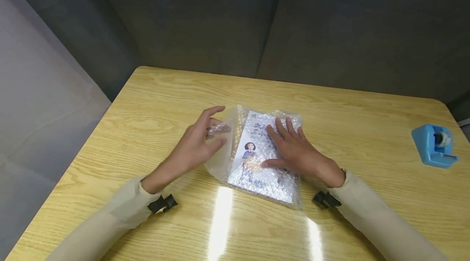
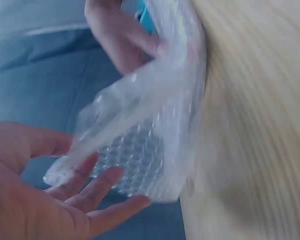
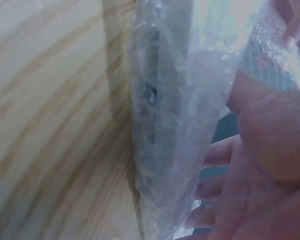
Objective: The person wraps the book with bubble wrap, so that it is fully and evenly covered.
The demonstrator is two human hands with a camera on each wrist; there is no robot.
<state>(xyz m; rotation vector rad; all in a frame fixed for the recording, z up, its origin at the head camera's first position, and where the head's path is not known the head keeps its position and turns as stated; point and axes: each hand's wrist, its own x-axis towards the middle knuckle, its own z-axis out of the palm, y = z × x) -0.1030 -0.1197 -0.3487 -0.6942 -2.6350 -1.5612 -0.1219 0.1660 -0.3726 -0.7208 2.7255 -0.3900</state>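
A flat white rectangular item [image 1: 240,171], book-like with a printed figure on its cover, lies on the table inside clear bubble wrap [image 1: 220,165]. At its left side my left hand [image 1: 194,142] holds a raised flap of the wrap between thumb and fingers. In the left wrist view that flap [image 2: 135,155] stands up off the table, its edge running between thumb and fingers. My right hand [image 1: 299,153] rests on the wrapped item with fingers spread and straight. The right wrist view shows the wrapped side edge [image 3: 165,110] next to the palm.
A blue tape dispenser [image 1: 433,147] stands near the right end of the wooden table [image 1: 352,130]. Dark grey panels [image 1: 205,16] rise behind the back edge, and a pale panel [image 1: 36,89] is at the left.
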